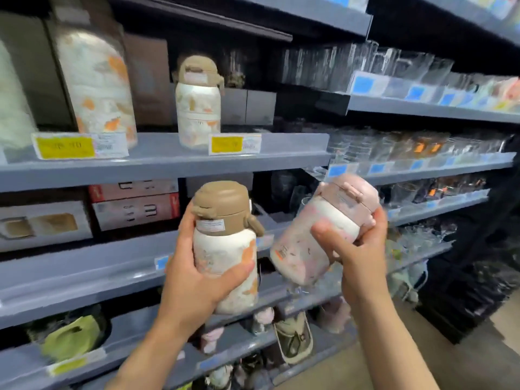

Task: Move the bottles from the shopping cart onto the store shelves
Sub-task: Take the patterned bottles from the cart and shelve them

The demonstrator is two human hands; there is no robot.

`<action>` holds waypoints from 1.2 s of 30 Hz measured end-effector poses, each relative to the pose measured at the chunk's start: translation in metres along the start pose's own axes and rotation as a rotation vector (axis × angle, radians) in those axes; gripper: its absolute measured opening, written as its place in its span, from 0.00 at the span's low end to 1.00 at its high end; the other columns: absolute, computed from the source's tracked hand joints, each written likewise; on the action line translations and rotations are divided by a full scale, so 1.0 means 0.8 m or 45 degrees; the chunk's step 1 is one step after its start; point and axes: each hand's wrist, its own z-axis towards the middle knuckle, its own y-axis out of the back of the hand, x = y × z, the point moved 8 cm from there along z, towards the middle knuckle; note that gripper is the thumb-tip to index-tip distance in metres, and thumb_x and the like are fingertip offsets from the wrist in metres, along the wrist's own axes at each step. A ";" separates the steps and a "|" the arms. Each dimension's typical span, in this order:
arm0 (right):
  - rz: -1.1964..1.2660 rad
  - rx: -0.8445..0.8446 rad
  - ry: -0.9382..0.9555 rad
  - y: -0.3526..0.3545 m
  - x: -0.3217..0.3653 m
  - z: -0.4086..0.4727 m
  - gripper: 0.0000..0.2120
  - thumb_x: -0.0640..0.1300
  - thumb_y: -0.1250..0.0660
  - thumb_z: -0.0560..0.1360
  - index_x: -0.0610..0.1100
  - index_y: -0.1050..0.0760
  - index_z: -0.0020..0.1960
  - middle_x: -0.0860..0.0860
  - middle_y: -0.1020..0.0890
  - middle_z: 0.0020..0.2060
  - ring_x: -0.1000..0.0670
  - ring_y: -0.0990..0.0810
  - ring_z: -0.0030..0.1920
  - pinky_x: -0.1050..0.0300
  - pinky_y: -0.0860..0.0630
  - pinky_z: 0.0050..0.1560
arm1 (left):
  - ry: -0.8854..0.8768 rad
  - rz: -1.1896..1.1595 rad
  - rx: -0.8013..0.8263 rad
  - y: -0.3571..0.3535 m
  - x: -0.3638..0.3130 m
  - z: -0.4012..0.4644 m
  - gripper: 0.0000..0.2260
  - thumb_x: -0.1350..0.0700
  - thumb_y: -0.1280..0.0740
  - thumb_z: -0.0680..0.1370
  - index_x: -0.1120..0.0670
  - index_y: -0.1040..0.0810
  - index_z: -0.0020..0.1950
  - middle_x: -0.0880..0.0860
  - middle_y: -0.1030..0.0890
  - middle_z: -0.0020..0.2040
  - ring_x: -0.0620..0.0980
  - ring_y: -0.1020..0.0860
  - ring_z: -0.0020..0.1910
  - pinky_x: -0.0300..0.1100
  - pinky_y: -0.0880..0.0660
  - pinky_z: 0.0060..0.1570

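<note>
A: How far was the work at that moment?

B: I judged it was somewhere in the middle. Both hands were full. The left hand (194,277) held a white bottle with a brown lid (225,246), upright, with the fingers wrapped around its lower body. The right hand (357,249) held a pink bottle (315,237), tilted with the lid toward the right, and its grip was closed around the neck and upper body.

A: Where were the two bottles against the shelves?

B: In the air, in front of the middle shelf (84,271), not yet resting on any board. So those two were not placed yet.

A: Was anything already on the shelves?

B: One bottle of the same brown-lid kind (198,105) stood on the upper shelf (168,161), behind a yellow price tag (235,144). There was free space to its right. I could not tell whether this bottle came from the cart or was old stock.

A: And the shopping cart?

B: It was not visible, so I could not say how many bottles remained in it.

A: What was left, then?

B: At least to set down these two. The brown-lid one probably belonged beside its twin; for the pink one I could not tell the place.
</note>
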 end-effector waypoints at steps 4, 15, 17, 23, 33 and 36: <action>0.151 0.049 0.248 -0.017 0.027 0.095 0.44 0.36 0.24 0.61 0.43 0.42 0.72 0.52 0.23 0.55 0.59 0.20 0.49 0.63 0.23 0.47 | -0.177 0.132 -0.249 -0.013 -0.030 0.035 0.42 0.47 0.24 0.56 0.50 0.33 0.69 0.38 0.19 0.53 0.40 0.20 0.51 0.34 0.23 0.46; -0.010 0.351 0.722 -0.115 0.046 0.283 0.51 0.40 0.19 0.62 0.45 0.48 0.75 0.58 0.36 0.70 0.61 0.35 0.70 0.62 0.36 0.70 | -0.299 0.346 -0.721 -0.043 -0.076 0.059 0.37 0.46 0.22 0.56 0.40 0.31 0.63 0.41 0.20 0.57 0.43 0.20 0.55 0.43 0.19 0.50; -0.142 0.368 0.749 -0.123 0.033 0.304 0.52 0.45 0.19 0.62 0.47 0.47 0.76 0.57 0.36 0.71 0.55 0.35 0.71 0.58 0.35 0.70 | -0.290 0.373 -0.756 -0.040 -0.080 0.061 0.41 0.46 0.22 0.55 0.42 0.33 0.67 0.42 0.21 0.58 0.45 0.20 0.56 0.53 0.21 0.54; -0.628 0.697 0.582 -0.142 -0.006 0.347 0.41 0.53 0.21 0.59 0.55 0.40 0.66 0.52 0.25 0.61 0.46 0.24 0.57 0.45 0.24 0.54 | -0.325 0.494 -0.791 -0.040 -0.089 0.073 0.46 0.45 0.23 0.55 0.47 0.35 0.70 0.40 0.21 0.58 0.42 0.21 0.57 0.48 0.22 0.54; -0.523 0.811 0.166 -0.128 -0.037 0.378 0.53 0.44 0.21 0.64 0.52 0.52 0.76 0.51 0.27 0.63 0.47 0.24 0.59 0.47 0.26 0.61 | -0.448 0.466 -0.622 -0.075 -0.094 0.120 0.43 0.45 0.24 0.57 0.50 0.35 0.70 0.35 0.22 0.55 0.38 0.21 0.54 0.29 0.24 0.46; -0.448 0.794 0.118 -0.125 -0.045 0.379 0.54 0.45 0.21 0.64 0.54 0.55 0.77 0.50 0.29 0.67 0.46 0.25 0.61 0.42 0.27 0.64 | -0.515 0.458 -0.604 -0.083 -0.106 0.138 0.44 0.45 0.25 0.58 0.53 0.36 0.71 0.32 0.22 0.54 0.37 0.21 0.54 0.28 0.25 0.46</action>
